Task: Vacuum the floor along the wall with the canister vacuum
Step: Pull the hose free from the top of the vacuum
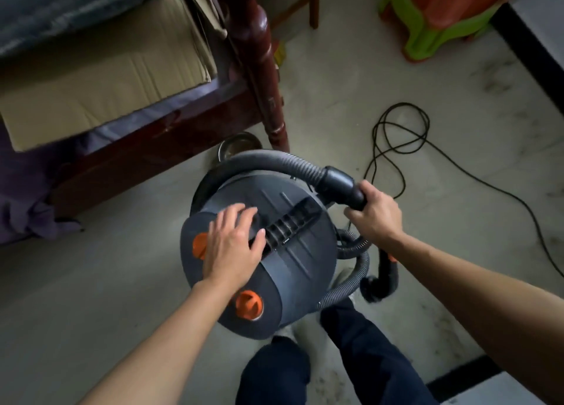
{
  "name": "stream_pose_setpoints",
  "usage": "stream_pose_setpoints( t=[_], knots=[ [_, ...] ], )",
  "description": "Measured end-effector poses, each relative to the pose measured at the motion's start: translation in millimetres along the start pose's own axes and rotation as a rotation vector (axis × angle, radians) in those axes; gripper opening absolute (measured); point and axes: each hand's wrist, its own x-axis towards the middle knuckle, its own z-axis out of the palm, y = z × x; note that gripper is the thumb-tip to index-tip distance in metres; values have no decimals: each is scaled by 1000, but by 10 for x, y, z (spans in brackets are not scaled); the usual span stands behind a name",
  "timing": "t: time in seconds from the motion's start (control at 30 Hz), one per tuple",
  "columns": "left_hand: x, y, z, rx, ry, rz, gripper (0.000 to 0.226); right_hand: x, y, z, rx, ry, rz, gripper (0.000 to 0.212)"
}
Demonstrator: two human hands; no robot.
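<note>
your left hand [233, 246] flat, fingers spread, on the round dark-grey canister vacuum [302, 252], right hand [374, 218] wrapped round its black ribbed hose cuff [338, 181], steel bowl [239, 142] just behind, contents hard to tell

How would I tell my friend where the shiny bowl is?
Find the dark wooden bed on the left and follow its corner post down to the floor. Just left of the post's foot, behind the canister vacuum, sits the metal bowl, the only round, shiny thing there.
</note>
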Motion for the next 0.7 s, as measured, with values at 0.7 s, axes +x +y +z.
stream_pose_setpoints(
  t=[0.7],
  knots=[
    [-655, -1443, -790, -786, -522, -224, 33, -1412, -1733, 873, 330, 356, 248, 36]
  ],
)
